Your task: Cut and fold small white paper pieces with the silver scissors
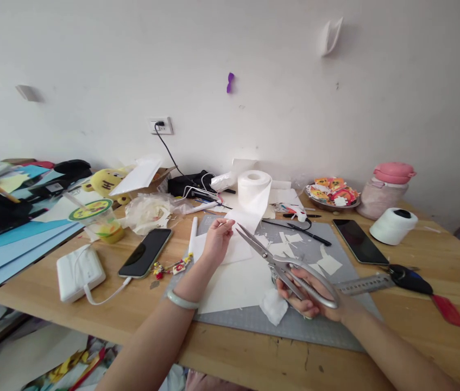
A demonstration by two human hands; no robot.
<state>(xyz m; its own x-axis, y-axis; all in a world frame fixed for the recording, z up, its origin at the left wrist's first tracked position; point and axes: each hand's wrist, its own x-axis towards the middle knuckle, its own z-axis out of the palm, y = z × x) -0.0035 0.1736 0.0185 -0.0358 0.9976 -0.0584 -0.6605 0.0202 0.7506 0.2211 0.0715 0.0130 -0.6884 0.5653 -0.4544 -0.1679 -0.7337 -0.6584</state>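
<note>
Above the grey cutting mat (322,333), the right hand (307,296) gripped the metal scissors (265,254) by their handles, while the left hand (218,239) was pinched narrow, thumb against fingertips; whether paper lay between them I could not tell. A white wad (273,307) sat just beside the right fingers. White paper (230,288) spread below the hands, and a strip of wooden table (278,364) ran along the mat's near edge. The scissors slanted lengthwise, blades slightly parted, tips pointing forward and left, near the left fingertips.
</note>
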